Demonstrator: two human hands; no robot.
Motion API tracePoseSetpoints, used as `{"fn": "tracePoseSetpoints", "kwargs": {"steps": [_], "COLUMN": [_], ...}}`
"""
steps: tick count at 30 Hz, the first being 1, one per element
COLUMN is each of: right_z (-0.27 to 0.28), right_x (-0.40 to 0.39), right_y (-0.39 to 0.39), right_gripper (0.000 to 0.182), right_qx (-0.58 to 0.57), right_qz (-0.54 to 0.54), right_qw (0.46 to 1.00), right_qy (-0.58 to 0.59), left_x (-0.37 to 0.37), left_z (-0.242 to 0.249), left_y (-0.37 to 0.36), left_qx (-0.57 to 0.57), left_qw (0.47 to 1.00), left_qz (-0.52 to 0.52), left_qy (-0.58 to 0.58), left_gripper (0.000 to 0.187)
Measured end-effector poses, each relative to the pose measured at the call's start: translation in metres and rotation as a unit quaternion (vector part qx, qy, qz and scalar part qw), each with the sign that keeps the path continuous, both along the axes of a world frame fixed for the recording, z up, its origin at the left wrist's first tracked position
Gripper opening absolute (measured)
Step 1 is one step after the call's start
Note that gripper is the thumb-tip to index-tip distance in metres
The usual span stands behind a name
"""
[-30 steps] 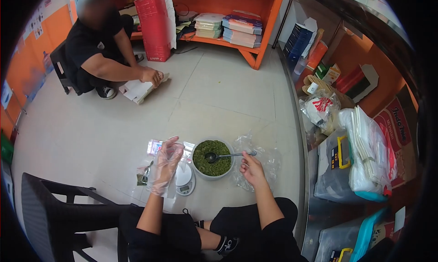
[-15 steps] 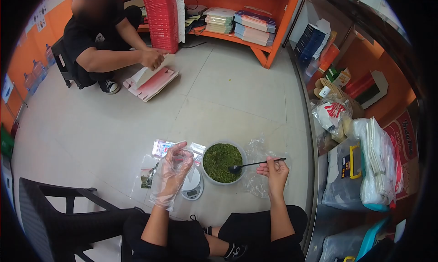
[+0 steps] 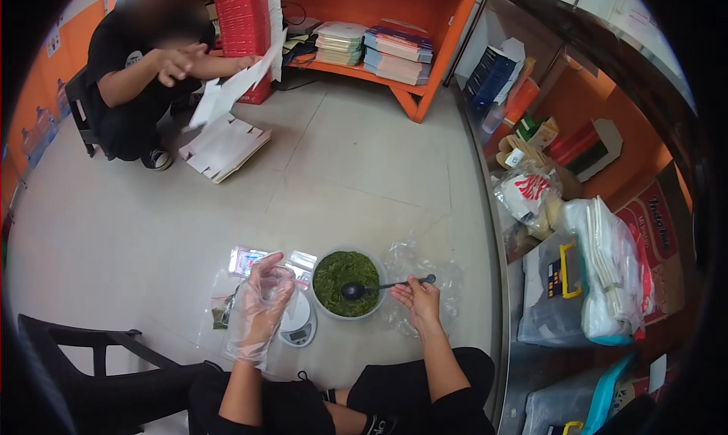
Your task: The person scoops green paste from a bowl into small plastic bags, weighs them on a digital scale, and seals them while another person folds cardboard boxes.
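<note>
My left hand (image 3: 262,306), in a clear plastic glove, is raised with its fingers apart and curved, above the left side of a white digital scale (image 3: 298,325). Nothing shows in its grasp. My right hand (image 3: 418,302) holds the handle of a black spoon (image 3: 354,290), whose bowl rests on chopped green leaves (image 3: 341,268) in a round tub (image 3: 318,308). Crumpled clear plastic (image 3: 447,283) lies under and beside my right hand. Flat packets (image 3: 246,260) and a small bag with green contents (image 3: 221,311) are left of the tub.
Across the floor, a seated person (image 3: 144,71) handles white cardboard (image 3: 221,98) over a flat stack (image 3: 226,148). A black chair (image 3: 68,359) stands at the left. On the right, a metal-edged shelf holds a plastic bin (image 3: 540,298) and bags (image 3: 607,268). Behind is an orange shelf (image 3: 409,101).
The view has shifted, moving the scene left. The spoon's bowl has turned and sits further left in the tub. Across the floor, the person has lifted and opened out a cardboard sheet.
</note>
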State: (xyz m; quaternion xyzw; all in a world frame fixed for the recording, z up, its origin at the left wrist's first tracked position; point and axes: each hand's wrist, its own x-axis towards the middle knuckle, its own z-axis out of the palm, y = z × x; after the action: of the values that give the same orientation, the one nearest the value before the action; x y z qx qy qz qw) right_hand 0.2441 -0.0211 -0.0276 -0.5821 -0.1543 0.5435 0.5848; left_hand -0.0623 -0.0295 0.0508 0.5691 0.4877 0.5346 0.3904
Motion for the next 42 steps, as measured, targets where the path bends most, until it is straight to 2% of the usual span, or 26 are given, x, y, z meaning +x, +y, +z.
{"fn": "tracePoseSetpoints", "kwargs": {"steps": [2,7,10,12,16,18,19,21,24,31,38,40,42], "right_z": [-0.005,0.005,0.004,0.0,0.02,0.026,0.025,0.022,0.014,0.022,0.016,0.019,0.01], "right_x": [0.004,0.002,-0.003,-0.007,-0.001,-0.003,-0.005,-0.011,-0.017,-0.008,-0.02,-0.008,-0.006], "right_y": [0.005,0.006,0.0,-0.003,-0.01,-0.017,-0.017,-0.017,-0.019,-0.046,-0.046,-0.052,-0.049], "right_gripper": [0.024,0.023,0.023,0.023,0.021,0.019,0.019,0.018,0.019,0.019,0.023,0.025,0.028], "right_qx": [0.004,0.019,-0.021,0.004,0.047,0.132,0.13,0.213,0.221,0.169,0.097,0.057,0.052], "right_qz": [-0.007,-0.017,0.029,-0.019,-0.008,0.037,0.039,0.064,0.127,0.17,0.156,0.15,0.158], "right_qw": [1.0,1.0,0.998,1.0,0.999,0.985,0.985,0.95,0.928,0.935,0.96,0.952,0.952], "right_qy": [-0.011,0.017,0.045,-0.001,0.016,-0.106,-0.107,-0.218,-0.273,-0.26,-0.213,-0.261,-0.255], "left_x": [-0.001,-0.003,-0.004,-0.002,-0.004,-0.005,-0.005,-0.003,-0.002,-0.003,-0.002,-0.004,-0.004], "left_z": [0.0,0.002,-0.003,0.005,-0.001,-0.006,-0.007,-0.004,-0.012,-0.011,-0.016,-0.02,-0.008], "left_y": [-0.004,-0.007,-0.005,-0.007,-0.006,-0.005,-0.005,-0.005,-0.004,-0.006,-0.003,-0.002,-0.005], "left_qx": [-0.056,-0.039,-0.033,-0.047,-0.054,-0.03,-0.031,0.008,0.008,0.026,0.024,0.042,0.02], "left_qw": [0.996,0.999,0.999,0.998,0.996,0.999,0.999,0.999,0.996,0.994,0.996,0.993,0.996], "left_qz": [0.002,0.002,0.012,0.003,0.001,0.013,0.014,0.027,0.021,0.036,0.028,0.032,0.027], "left_qy": [-0.073,-0.032,-0.024,-0.04,-0.068,-0.016,-0.017,0.031,0.082,0.097,0.076,0.104,0.084], "left_gripper": [0.046,0.045,0.045,0.047,0.049,0.051,0.051,0.05,0.049,0.048,0.05,0.05,0.05]}}
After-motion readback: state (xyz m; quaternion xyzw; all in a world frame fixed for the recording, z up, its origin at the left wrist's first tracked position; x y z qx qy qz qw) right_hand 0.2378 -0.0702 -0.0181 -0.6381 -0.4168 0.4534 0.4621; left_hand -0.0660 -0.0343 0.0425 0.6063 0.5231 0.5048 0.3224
